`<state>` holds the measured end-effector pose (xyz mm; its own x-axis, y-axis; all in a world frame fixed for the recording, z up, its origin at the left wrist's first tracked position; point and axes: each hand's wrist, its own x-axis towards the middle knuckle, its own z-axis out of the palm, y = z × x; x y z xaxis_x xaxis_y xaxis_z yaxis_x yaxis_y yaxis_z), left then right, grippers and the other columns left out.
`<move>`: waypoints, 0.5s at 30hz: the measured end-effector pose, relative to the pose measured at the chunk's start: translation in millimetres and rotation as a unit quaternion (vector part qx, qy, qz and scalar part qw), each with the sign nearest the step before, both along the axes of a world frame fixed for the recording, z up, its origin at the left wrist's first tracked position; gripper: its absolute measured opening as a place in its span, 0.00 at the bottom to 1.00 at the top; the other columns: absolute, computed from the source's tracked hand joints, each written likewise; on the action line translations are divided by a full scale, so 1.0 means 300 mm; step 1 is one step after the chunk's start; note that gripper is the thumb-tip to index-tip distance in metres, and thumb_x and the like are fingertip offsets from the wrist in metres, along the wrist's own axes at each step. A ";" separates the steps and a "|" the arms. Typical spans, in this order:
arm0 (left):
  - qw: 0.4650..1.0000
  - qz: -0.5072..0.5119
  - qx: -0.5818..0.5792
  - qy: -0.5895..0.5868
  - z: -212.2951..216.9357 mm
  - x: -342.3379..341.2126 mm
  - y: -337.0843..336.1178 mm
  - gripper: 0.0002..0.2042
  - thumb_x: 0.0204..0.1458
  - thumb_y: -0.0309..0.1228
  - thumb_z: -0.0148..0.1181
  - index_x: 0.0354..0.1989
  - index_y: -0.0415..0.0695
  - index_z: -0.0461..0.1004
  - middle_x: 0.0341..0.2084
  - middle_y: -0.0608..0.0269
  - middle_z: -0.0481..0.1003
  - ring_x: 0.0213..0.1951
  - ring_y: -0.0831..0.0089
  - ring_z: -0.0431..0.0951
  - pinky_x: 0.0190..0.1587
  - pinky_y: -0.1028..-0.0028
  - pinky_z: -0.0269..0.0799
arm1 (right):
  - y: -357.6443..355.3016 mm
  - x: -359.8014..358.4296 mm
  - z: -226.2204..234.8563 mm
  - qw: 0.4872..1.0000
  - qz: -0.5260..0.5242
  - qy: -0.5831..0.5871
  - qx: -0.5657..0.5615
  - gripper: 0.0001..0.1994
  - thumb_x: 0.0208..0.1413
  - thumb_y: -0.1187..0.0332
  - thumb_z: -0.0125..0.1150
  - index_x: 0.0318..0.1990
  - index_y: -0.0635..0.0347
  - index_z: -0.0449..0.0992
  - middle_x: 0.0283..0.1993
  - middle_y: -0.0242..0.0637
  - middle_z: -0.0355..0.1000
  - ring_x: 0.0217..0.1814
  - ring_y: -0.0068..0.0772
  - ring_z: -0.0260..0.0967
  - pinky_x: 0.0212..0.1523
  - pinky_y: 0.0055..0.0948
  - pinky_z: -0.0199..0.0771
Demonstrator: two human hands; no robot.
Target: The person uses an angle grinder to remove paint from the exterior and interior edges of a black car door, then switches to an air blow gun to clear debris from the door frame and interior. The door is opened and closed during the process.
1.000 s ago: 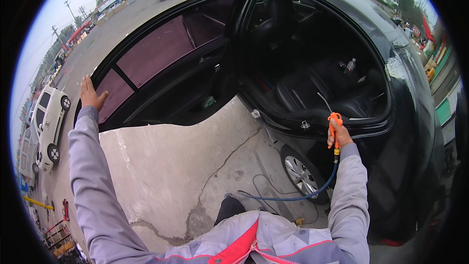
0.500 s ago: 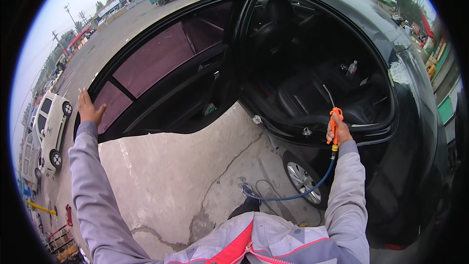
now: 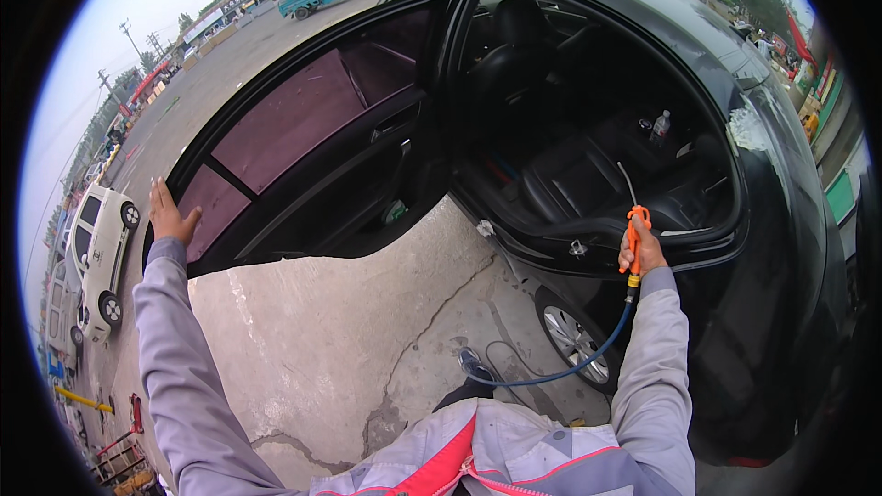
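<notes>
My left hand [image 3: 172, 220] rests against the outer edge of an open black rear car door [image 3: 367, 165], fingers stretched out and thumb apart, gripping nothing. In my right hand [image 3: 650, 251] is an orange air blow gun [image 3: 638, 228] with a thin bent metal nozzle. Its nozzle points up into the rear doorway of the dark car [image 3: 781, 312], over the black back seat [image 3: 574, 179]. A blue hose [image 3: 593, 360] runs from the gun's yellow fitting down in a curve toward my foot. On the seat stands a clear plastic bottle [image 3: 661, 128].
Below the doorway is the car's rear wheel [image 3: 574, 340]. My shoe [image 3: 473, 366] is on cracked concrete [image 3: 312, 358], near a thin dark cable. White vehicles [image 3: 96, 266] are parked at the left, and a teal cargo tricycle [image 3: 308, 0] stands at the far side.
The whole view has shifted slightly. My right hand with the blow gun has barely moved, and my left hand is still on the door edge.
</notes>
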<state>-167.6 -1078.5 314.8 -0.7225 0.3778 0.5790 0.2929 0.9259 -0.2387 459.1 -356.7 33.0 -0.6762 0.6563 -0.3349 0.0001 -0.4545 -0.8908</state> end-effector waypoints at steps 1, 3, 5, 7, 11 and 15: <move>1.000 0.004 -0.001 0.005 0.005 0.001 0.009 0.60 0.49 0.48 0.76 0.83 0.43 0.38 0.82 0.43 0.45 0.80 0.41 0.48 0.78 0.45 0.49 | -0.001 0.005 -0.005 1.000 0.004 -0.003 -0.013 0.33 0.62 0.31 0.62 0.25 0.55 0.71 0.14 0.32 0.62 0.12 0.31 0.63 0.17 0.31 0.70; 1.000 -0.003 0.000 0.003 0.015 0.006 0.025 0.60 0.49 0.48 0.76 0.83 0.43 0.38 0.82 0.43 0.45 0.80 0.41 0.48 0.78 0.45 0.50 | -0.009 0.010 -0.011 0.999 0.001 -0.020 -0.033 0.33 0.62 0.33 0.64 0.25 0.56 0.71 0.14 0.31 0.62 0.12 0.29 0.63 0.17 0.30 0.71; 1.000 0.001 0.000 0.000 0.022 0.014 0.034 0.60 0.49 0.48 0.76 0.83 0.43 0.38 0.82 0.42 0.45 0.80 0.41 0.48 0.78 0.45 0.50 | -0.021 0.013 -0.011 0.999 0.022 -0.029 -0.029 0.33 0.62 0.33 0.64 0.25 0.56 0.71 0.14 0.31 0.62 0.12 0.28 0.63 0.17 0.30 0.72; 1.000 0.014 -0.003 -0.006 0.027 0.020 0.036 0.60 0.49 0.48 0.76 0.83 0.43 0.38 0.82 0.42 0.45 0.80 0.41 0.48 0.78 0.45 0.50 | -0.033 0.015 -0.007 0.997 0.036 -0.067 -0.035 0.32 0.61 0.33 0.65 0.25 0.56 0.71 0.14 0.31 0.62 0.12 0.28 0.63 0.17 0.31 0.71; 1.000 0.019 0.000 -0.015 0.028 0.020 0.017 0.61 0.49 0.48 0.76 0.84 0.43 0.38 0.82 0.42 0.45 0.81 0.42 0.47 0.78 0.45 0.49 | -0.053 0.030 -0.011 0.999 0.018 -0.020 -0.025 0.32 0.61 0.34 0.65 0.25 0.56 0.71 0.14 0.32 0.61 0.12 0.29 0.64 0.17 0.31 0.71; 1.000 0.000 -0.001 -0.002 0.030 0.008 -0.006 0.61 0.50 0.48 0.76 0.84 0.43 0.37 0.82 0.44 0.44 0.81 0.43 0.47 0.78 0.45 0.50 | -0.076 0.064 -0.040 0.998 -0.001 -0.008 -0.069 0.31 0.62 0.34 0.65 0.25 0.55 0.71 0.14 0.32 0.61 0.12 0.30 0.63 0.18 0.31 0.70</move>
